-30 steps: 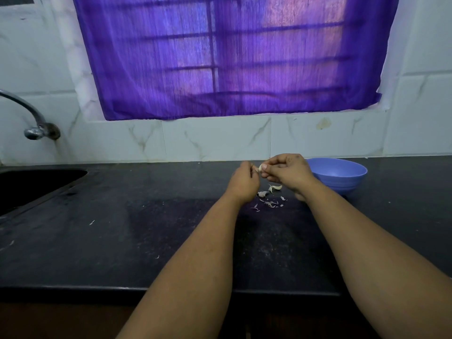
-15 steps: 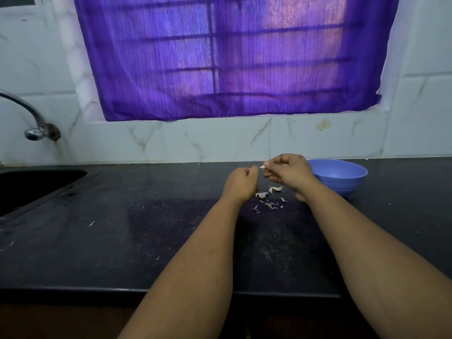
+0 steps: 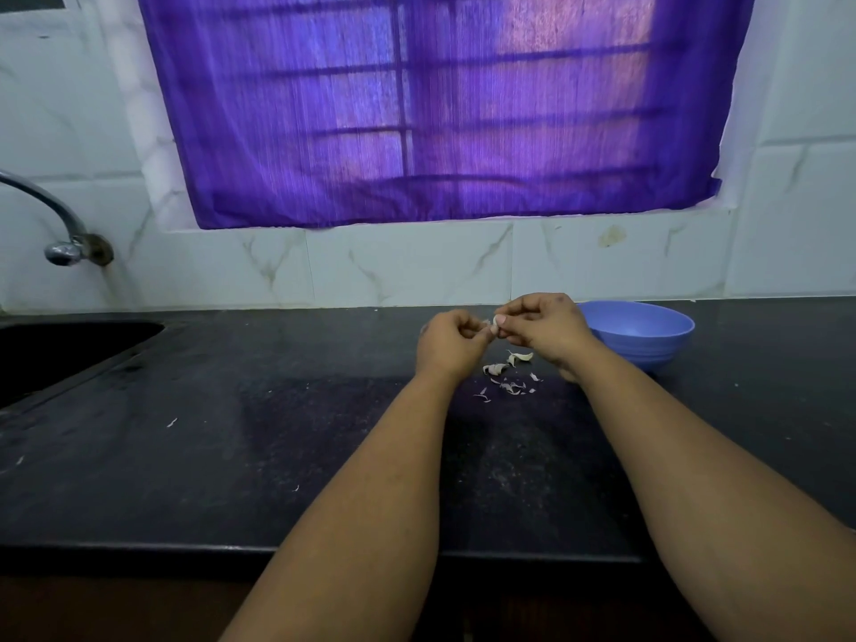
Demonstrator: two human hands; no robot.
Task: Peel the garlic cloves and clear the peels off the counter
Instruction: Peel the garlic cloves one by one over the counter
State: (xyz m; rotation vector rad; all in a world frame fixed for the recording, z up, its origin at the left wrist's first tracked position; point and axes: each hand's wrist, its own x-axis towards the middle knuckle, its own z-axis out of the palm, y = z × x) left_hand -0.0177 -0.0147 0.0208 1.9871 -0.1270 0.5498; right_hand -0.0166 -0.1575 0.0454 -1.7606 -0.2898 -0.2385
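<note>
Garlic clove [image 3: 498,322] pinched between both hands [image 3: 498,329] above peels [image 3: 507,375], bowl [image 3: 641,338] just right, bare counter [image 3: 231,433] leftward.

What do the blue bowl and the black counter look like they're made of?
Blue bowl: probably plastic, with a matte, even colour, soft sheen and ribbed outer wall. Black counter: likely polished stone, perhaps granite, being dark, speckled and faintly reflecting the window light.
</note>
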